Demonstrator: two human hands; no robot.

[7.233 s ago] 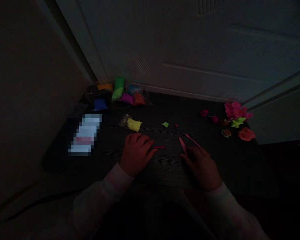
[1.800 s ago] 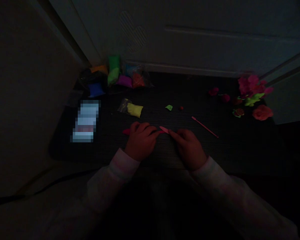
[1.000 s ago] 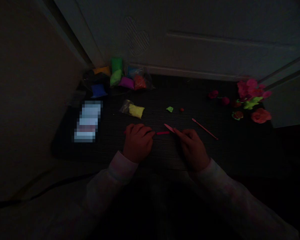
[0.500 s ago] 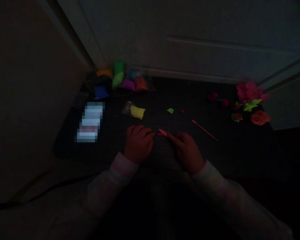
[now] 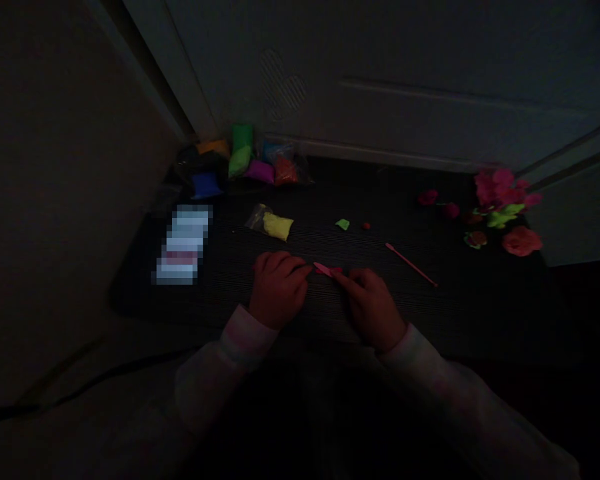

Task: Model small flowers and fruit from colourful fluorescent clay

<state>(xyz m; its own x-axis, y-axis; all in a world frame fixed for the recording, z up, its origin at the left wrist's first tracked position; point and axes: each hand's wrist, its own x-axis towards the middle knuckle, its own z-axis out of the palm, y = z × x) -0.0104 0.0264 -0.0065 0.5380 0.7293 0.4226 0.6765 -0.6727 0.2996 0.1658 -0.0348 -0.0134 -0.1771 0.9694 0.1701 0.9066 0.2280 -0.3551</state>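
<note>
The pink strip (image 5: 337, 271) lies on the dark counter (image 5: 460, 303) between the two hands, its middle hidden under the left hand (image 5: 280, 290). Those fingers are bent over it; whether they grip it or only press, I cannot tell. The right hand (image 5: 377, 310) has its fingers closed around one pink knife (image 5: 322, 269). A second ago the blade pointed past the strip's far side; now it lies over the strip, tip close to the left fingers. Seven seconds ago one thin stick (image 5: 411, 265) was beside the right hand; now it rests well apart from it. Beyond the hands are one yellow packet (image 5: 279, 227), one green scrap (image 5: 343, 225) and one small red ball (image 5: 367, 226). Farther left sit one bright panel (image 5: 184, 245), blurred out, and at least seven coloured packets (image 5: 261, 172). Far right, two dark pink balls (image 5: 451, 211) lie near one coral flower (image 5: 522, 241) and one pink flower cluster (image 5: 503, 187).
</note>
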